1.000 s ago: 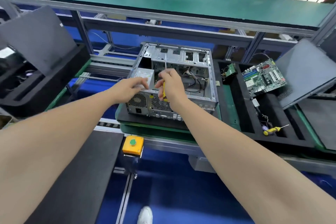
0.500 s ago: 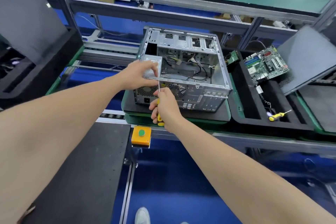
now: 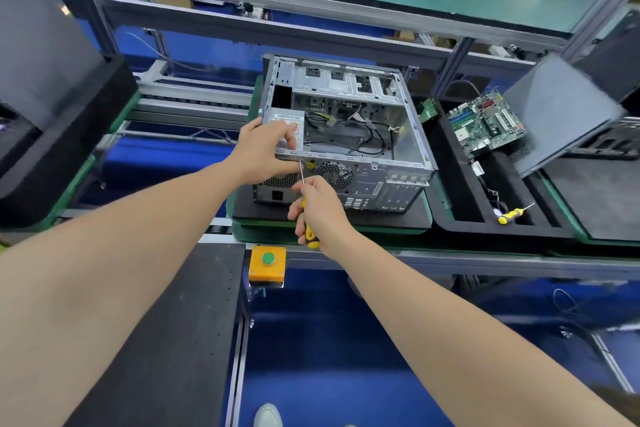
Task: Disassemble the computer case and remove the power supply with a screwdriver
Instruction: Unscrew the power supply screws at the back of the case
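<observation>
An open silver computer case point(image 3: 408, 135) lies on its side on a black pad, rear panel facing me. The grey power supply point(image 3: 289, 116) sits in its near left corner, with loose cables beside it. My left hand point(image 3: 263, 149) rests over the power supply and the case's rear top edge, fingers curled on it. My right hand point(image 3: 317, 210) grips a yellow-handled screwdriver point(image 3: 308, 230), whose thin shaft points up to the rear panel's top edge, right by the left hand.
A black foam tray point(image 3: 446, 211) to the right holds a green motherboard point(image 3: 485, 123) and a second yellow screwdriver point(image 3: 510, 215). Dark case panels lean at far left and far right. An orange box with a green button point(image 3: 267, 262) sits on the near rail.
My right hand pulled the screwdriver back out of the case and down in front of the rear panel, tip now at its top edge. My left hand stayed on the power supply.
</observation>
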Tool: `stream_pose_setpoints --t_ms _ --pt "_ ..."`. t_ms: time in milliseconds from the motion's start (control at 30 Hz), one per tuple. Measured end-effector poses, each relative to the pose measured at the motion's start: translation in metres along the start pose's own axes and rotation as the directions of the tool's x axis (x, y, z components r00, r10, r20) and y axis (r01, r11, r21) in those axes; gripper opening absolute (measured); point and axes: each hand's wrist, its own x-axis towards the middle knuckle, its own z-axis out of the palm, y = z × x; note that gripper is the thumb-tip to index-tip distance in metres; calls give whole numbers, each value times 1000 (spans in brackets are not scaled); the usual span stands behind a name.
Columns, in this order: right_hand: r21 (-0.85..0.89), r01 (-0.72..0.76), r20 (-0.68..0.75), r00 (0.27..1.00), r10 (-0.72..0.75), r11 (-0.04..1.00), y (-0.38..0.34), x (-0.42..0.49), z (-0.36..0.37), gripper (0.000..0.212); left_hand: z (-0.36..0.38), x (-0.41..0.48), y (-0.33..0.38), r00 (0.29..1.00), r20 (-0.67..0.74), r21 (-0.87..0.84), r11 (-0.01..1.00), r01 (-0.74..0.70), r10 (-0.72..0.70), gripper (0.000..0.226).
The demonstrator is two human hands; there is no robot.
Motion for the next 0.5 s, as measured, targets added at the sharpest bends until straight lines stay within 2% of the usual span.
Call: stream_pose_setpoints --t_ms 133,200,267,300,400,500 --pt "-3 11 -52 999 -11 1000 -1 0 1 24 1 0 1 1000 1 -9 1000 20 -20 35" --pt "215 -67 16 998 65 974 -3 0 1 25 1 0 2 1000 -3 -8 1000 22 -22 35" --pt "495 -215 146 976 164 842 -8 -2 0 27 1 -1 1 1000 -11 -1 1000 23 -23 34" --pt "565 -268 200 962 185 781 -10 -1 0 27 2 -1 1 1000 -16 2 1000 24 -24 35" --pt "608 -312 243 949 203 730 -17 1 1 26 2 -1 0 999 -26 5 1000 21 -21 36" --pt "551 -287 192 957 216 784 -23 2 6 27 2 -1 0 1000 -21 25 1000 13 -12 37"
